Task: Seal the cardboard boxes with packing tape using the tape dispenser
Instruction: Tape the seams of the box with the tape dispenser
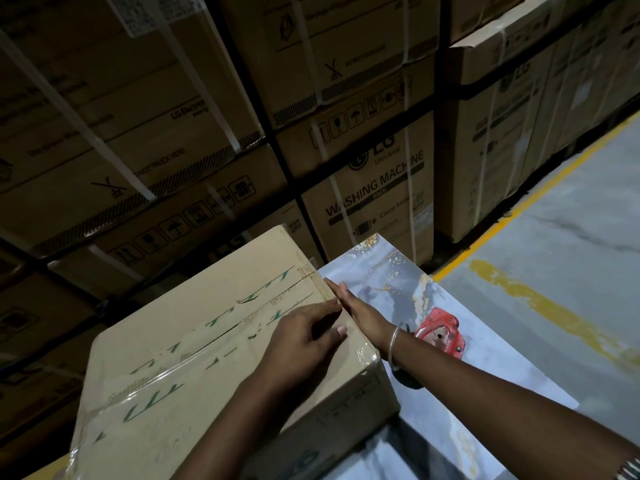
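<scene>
Taped box (221, 358) on marbled table (460, 393). Left hand (298, 344) flat on top, right hand (360, 311) flat against side edge, neither gripping. Red dispenser (441, 332) beside. Cardboard looks stiff; best steadied at edges.

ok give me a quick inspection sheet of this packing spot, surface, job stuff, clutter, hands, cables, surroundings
surface: marbled table, box on its left part
job's things: box with clear tape along the top seam; red dispenser lying on the table right of the box, partly behind the right wrist
clutter: nothing seen
hands: left hand flat on the box top near its right edge; right hand flat, fingers straight, against the box's right edge; bangle on the right wrist
cables: nothing seen
surroundings: stacked strapped cartons behind; grey floor with yellow line to the right
</scene>
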`<state>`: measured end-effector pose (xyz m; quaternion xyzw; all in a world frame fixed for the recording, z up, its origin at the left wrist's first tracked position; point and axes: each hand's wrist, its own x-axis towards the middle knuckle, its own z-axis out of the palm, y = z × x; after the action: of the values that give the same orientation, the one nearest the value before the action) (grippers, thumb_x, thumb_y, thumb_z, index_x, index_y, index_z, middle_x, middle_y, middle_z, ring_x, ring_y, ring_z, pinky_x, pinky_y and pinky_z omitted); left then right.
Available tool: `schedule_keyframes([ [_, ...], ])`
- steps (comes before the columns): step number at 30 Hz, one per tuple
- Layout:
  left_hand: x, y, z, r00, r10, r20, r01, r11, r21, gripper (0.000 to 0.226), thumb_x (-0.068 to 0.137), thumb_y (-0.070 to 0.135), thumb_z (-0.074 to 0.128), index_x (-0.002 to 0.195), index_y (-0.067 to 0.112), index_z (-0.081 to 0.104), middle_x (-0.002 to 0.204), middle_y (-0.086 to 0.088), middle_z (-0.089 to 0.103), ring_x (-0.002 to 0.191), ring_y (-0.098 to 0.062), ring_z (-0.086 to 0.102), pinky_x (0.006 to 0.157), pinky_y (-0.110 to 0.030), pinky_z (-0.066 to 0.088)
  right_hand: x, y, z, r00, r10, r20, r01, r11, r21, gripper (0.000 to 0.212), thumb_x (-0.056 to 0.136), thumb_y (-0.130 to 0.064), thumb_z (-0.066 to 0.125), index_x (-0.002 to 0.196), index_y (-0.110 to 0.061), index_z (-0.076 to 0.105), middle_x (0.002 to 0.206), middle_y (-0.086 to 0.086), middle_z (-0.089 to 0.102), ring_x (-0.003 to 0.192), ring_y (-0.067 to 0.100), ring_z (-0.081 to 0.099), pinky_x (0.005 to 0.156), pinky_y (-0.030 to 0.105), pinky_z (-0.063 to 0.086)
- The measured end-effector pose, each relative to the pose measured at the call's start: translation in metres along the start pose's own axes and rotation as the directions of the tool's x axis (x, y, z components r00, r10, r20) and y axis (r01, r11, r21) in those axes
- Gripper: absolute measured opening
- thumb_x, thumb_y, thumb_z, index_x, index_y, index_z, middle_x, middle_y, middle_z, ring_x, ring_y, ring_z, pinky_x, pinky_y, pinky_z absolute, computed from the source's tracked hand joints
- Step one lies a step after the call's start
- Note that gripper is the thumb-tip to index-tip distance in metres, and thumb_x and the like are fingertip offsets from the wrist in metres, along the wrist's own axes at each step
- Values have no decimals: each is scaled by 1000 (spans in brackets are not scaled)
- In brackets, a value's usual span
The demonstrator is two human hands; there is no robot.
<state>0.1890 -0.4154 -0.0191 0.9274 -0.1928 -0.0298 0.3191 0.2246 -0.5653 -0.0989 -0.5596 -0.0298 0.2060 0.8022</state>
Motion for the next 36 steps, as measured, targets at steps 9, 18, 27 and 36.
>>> schedule_keyframes([
  [9, 40, -42, -18, 987, 102, 124, -140, 925, 353, 88, 83, 80, 45, 153, 28, 36, 160, 9, 33, 147, -9, 26, 118, -34, 28, 12, -11, -13, 996, -29, -87, 3, 959, -284, 54, 108, -50, 21, 153, -29, 41, 159, -4, 40, 146, 11, 34, 121, 29, 23],
  [18, 96, -55, -45, 901, 317, 295, -425, 780, 459, 42, 101, 42, 36, 124, 16, 60, 122, -2, 61, 112, -20, 55, 92, -34, 45, 43, -26, 9, 999, 20, -45, -21, 1000, -17, 58, 103, -54, 31, 147, -19, 46, 141, 0, 58, 131, 7, 53, 112, 24, 40],
  [27, 152, -82, -61, 918, 261, 298, -381, 783, 492, 40, 101, 39, 41, 108, 15, 72, 108, -2, 70, 107, -19, 58, 96, -29, 45, 51, -12, 1, 998, 49, 47, -39, 983, -179, 70, 92, -3, 67, 148, -20, 30, 131, 3, 58, 115, 14, 58, 104, 28, 49],
  [36, 193, -101, -67, 997, -57, 46, 33, 905, 424, 56, 93, 57, 49, 132, 17, 58, 135, -5, 57, 126, -27, 52, 101, -39, 44, 54, -4, -3, 996, 71, 54, -68, 996, -59, 56, 96, 14, 51, 144, -11, 40, 117, 1, 63, 100, 10, 65, 83, 19, 53],
])
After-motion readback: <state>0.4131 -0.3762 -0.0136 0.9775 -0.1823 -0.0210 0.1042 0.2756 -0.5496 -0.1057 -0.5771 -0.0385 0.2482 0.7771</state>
